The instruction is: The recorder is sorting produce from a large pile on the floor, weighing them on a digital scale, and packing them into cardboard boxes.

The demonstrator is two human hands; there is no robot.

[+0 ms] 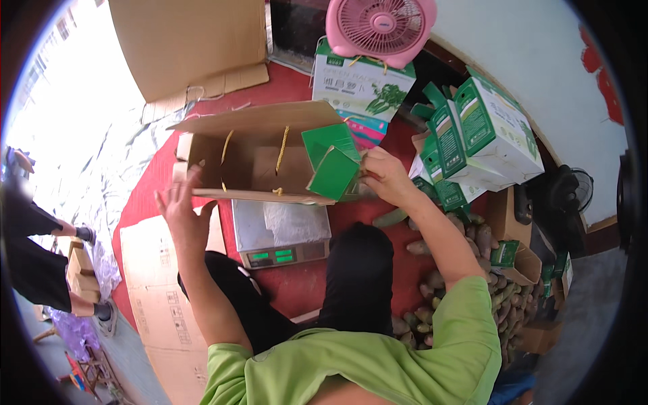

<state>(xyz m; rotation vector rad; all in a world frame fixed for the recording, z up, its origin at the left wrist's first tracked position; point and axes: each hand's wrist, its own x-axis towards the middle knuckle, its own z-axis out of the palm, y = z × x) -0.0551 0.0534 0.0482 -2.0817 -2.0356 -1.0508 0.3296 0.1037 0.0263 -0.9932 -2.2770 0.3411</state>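
An open cardboard box [260,165] lies in front of me above the scale, its brown inside facing me. Yellow cord handles [282,152] run through its walls, and two green flaps [335,170] fold at its right end. My right hand [386,174] is closed on the box's right end beside these flaps; its fingertips are partly hidden. At the near left corner, my left hand [181,206] rests against the box with fingers spread. A flat weighing scale [283,251] with a lit green display sits just below, with a crumpled clear plastic sheet [295,223] on its plate.
Long green-brown radishes [503,297] are piled at the right. Green-and-white boxes [496,135] stack beyond them. A pink fan [383,25] stands on another box [361,81] at the back. Flattened cardboard [158,290] lies left; another person's leg [81,307] shows at the far left.
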